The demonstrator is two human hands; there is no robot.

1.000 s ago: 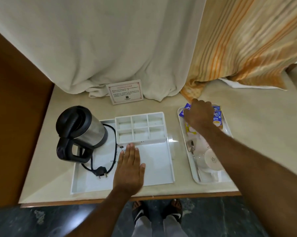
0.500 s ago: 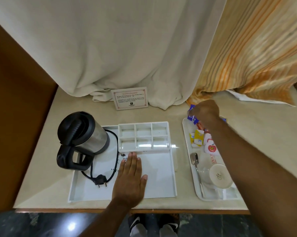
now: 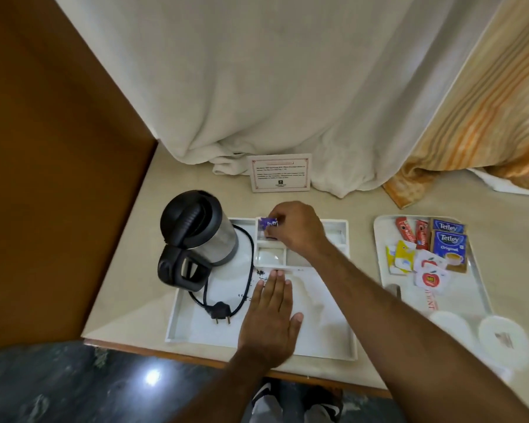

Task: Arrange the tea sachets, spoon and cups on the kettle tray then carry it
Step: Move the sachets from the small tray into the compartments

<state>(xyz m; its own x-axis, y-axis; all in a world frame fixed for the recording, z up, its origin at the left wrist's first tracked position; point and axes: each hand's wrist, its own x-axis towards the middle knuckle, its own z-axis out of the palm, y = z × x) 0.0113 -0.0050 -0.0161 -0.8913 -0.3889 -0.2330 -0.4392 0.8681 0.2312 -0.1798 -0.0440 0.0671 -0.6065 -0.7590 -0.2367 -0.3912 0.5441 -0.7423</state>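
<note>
A white kettle tray [image 3: 324,343] lies on the beige counter with a black and steel kettle [image 3: 196,236] at its left and a divided sachet holder [image 3: 271,257] at its back. My right hand [image 3: 296,230] pinches small purple sachets [image 3: 268,223] over the holder's back left compartment. My left hand [image 3: 271,319] rests flat, fingers together, on the tray floor. To the right a second white tray [image 3: 382,236] holds Tetley tea sachets [image 3: 449,248], red, yellow and white sachets [image 3: 409,239], a spoon [image 3: 394,290] partly hidden by my forearm, and two white cups [image 3: 505,338].
A printed card [image 3: 280,174] stands at the back against a white curtain [image 3: 287,87]. A striped orange curtain [image 3: 486,132] hangs at the right. A brown wooden panel [image 3: 59,178] walls the left. The kettle's cord and plug [image 3: 222,312] lie on the tray. Counter edge is near me.
My right hand lifted purple sachets off the right tray and carried them left to the sachet holder. My left hand stayed flat on the kettle tray. The camera view shifted.
</note>
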